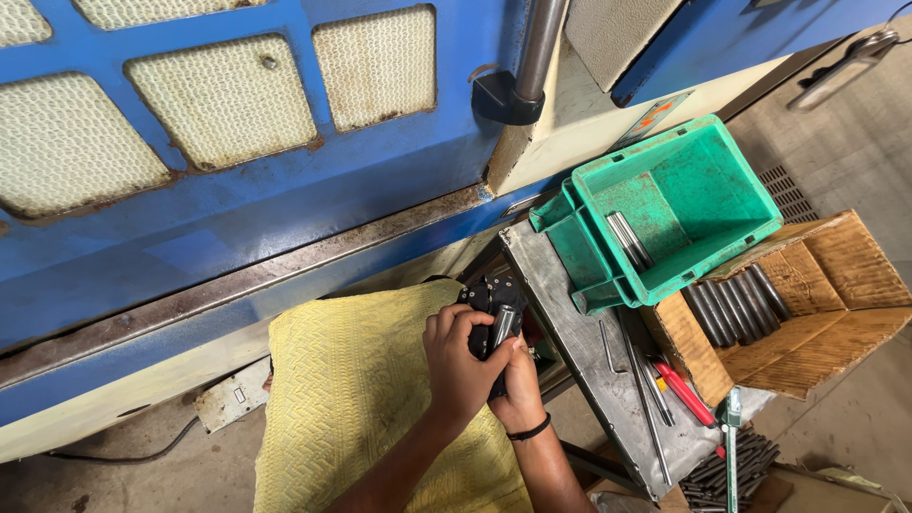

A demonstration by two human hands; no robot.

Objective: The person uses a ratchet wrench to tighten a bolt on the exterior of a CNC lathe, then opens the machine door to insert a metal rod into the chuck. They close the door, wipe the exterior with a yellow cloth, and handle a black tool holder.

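A short metal rod [502, 326] is pinched in the left hand [464, 366] grip against a black block [489, 302], long axis upright-ish; the right hand [521, 389] is wrapped just below, over the yellow cloth [351, 399]

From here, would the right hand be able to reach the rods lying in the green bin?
Probably yes. The green bin is open-topped, with the rods lying bare on its floor, and nothing stands between them and the right hand. But that hand is busy, gripping a black tool together with the left hand.
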